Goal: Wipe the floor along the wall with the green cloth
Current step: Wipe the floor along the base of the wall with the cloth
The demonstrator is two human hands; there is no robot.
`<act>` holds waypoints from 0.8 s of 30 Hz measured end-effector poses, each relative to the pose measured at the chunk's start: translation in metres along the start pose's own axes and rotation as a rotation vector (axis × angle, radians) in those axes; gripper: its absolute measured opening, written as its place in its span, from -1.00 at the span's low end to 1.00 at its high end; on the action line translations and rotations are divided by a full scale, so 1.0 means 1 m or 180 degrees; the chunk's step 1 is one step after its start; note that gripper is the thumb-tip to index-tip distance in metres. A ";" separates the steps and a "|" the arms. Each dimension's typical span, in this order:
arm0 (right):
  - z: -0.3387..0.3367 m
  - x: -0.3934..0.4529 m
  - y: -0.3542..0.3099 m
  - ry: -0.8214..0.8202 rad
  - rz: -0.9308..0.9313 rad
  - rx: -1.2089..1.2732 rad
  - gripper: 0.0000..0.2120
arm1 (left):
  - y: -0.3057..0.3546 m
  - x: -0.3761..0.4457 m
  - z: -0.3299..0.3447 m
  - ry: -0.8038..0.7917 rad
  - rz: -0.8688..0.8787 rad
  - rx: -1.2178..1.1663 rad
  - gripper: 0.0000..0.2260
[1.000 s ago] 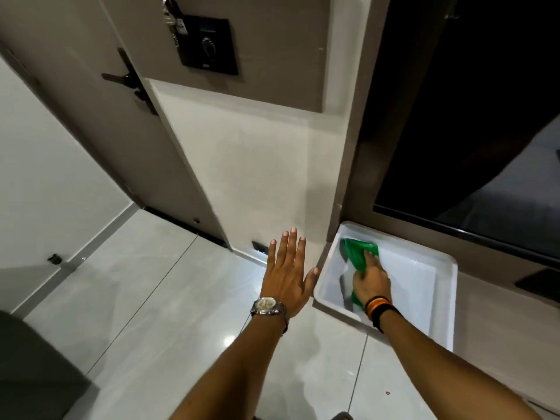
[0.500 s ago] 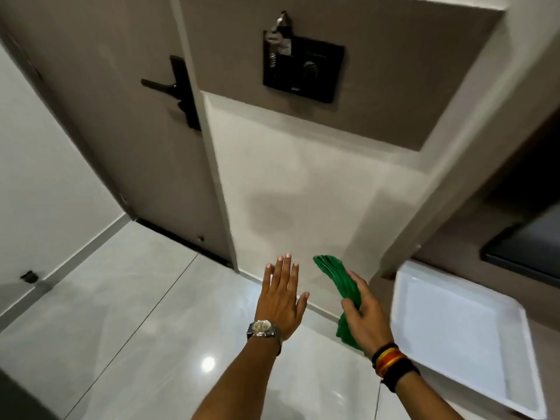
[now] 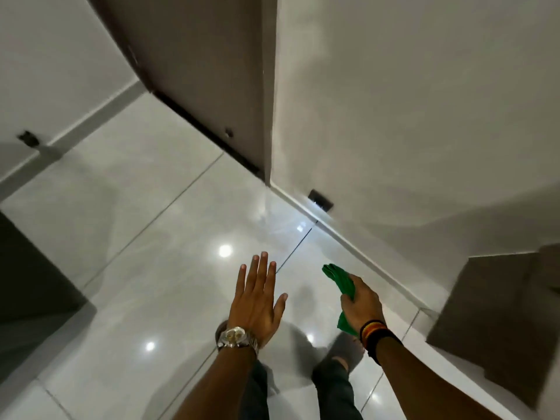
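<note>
The green cloth (image 3: pixel 341 281) is bunched in my right hand (image 3: pixel 362 303), which is closed around it and held in the air above the glossy white floor (image 3: pixel 169 225). One end of the cloth sticks out forward and another hangs below my palm. My left hand (image 3: pixel 257 301) hovers beside it with flat, spread fingers and holds nothing; a metal watch sits on its wrist. The white wall (image 3: pixel 409 116) meets the floor along a pale skirting (image 3: pixel 363 256) just right of my right hand.
A brown door (image 3: pixel 206 71) stands at the far end, left of the wall. A small dark vent (image 3: pixel 320 200) sits low in the wall. A brown cabinet side (image 3: pixel 491 322) juts out at right, a dark object (image 3: pixel 33 268) at left. My feet are below my hands.
My right hand lifted the green cloth out of the white tray and carried it left and down over the floor. The view tilted down; tray and switch plate left the frame.
</note>
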State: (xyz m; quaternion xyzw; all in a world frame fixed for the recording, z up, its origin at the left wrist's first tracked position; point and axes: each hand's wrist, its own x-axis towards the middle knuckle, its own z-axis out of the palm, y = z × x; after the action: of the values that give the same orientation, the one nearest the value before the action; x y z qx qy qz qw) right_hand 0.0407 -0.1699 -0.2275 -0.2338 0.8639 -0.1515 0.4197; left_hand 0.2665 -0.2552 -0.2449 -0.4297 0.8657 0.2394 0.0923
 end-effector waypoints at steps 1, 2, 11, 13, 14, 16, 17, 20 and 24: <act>0.013 0.019 0.009 -0.0056 -0.0019 -0.0075 -0.48 | -0.007 0.013 0.019 -0.0024 -0.0072 -0.0072 -0.27; 0.028 0.039 0.020 -0.0103 -0.0071 -0.0147 -0.46 | -0.015 0.028 0.044 -0.0048 -0.0139 -0.0099 -0.26; 0.144 0.220 0.159 -0.0076 -0.0807 -0.1487 -0.36 | -0.070 0.134 0.283 -0.0164 -0.0103 -0.0092 -0.28; 0.163 0.259 0.195 -0.0159 -0.1075 -0.2581 -0.34 | -0.079 0.156 0.329 -0.0110 -0.0075 -0.0124 -0.28; 0.172 0.275 0.212 -0.0308 -0.1099 -0.3036 -0.34 | -0.083 0.167 0.349 -0.0100 -0.0072 -0.0128 -0.28; 0.188 0.298 0.242 -0.0592 -0.1029 -0.3370 -0.35 | -0.092 0.186 0.379 -0.0120 -0.0096 -0.0116 -0.28; 0.196 0.308 0.254 -0.0619 -0.1023 -0.3260 -0.35 | -0.096 0.197 0.395 -0.0110 -0.0091 -0.0101 -0.28; 0.219 0.341 0.274 -0.0344 -0.1502 -0.2873 -0.36 | -0.112 0.231 0.432 0.0017 -0.0024 -0.0027 -0.26; 0.240 0.393 0.280 -0.0173 -0.2130 -0.2867 -0.36 | -0.139 0.278 0.462 0.0382 -0.0014 0.0082 -0.25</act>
State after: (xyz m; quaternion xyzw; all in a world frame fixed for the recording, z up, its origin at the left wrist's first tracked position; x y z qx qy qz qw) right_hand -0.0576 -0.1575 -0.7573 -0.6551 0.7108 0.1136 0.2295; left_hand 0.1842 -0.2932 -0.7942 -0.4440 0.8718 0.2018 0.0462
